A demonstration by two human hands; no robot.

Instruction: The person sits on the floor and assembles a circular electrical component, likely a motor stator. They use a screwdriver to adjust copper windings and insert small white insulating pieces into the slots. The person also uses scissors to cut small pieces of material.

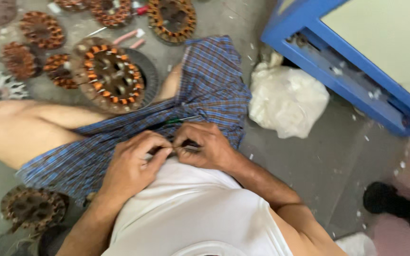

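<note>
A: Start big. What lies around the fingers?

B: Beyond them, the grey concrete floor (328, 161), with a blue metal frame (309, 42) well off past the right hand and a crumpled white plastic bag (285, 99) nearer. Under both hands is the blue checked cloth (209, 80) over the lap. Ahead of the left hand's fingers lies a large round motor stator with orange copper windings (112, 76), and more of the same kind sit further out.

A: And the hands themselves?

B: The left hand (131, 163) and the right hand (205, 144) meet above the lap, fingertips touching. Both sets of fingers are pinched together on something small and thin, wire or thread by the look; it is blurred, so I cannot say which. A slim green-handled tool (179, 120) lies on the cloth just beyond the right fingers.

A: What could go wrong?

B: My judgement: the pinch is tiny, so the thin piece could slip and vanish into the cloth folds. Pulling too hard might snap or kink it. The green tool sits loose on sloping cloth; a shift of the knee could roll it to the floor, or its point could catch a finger.
</note>
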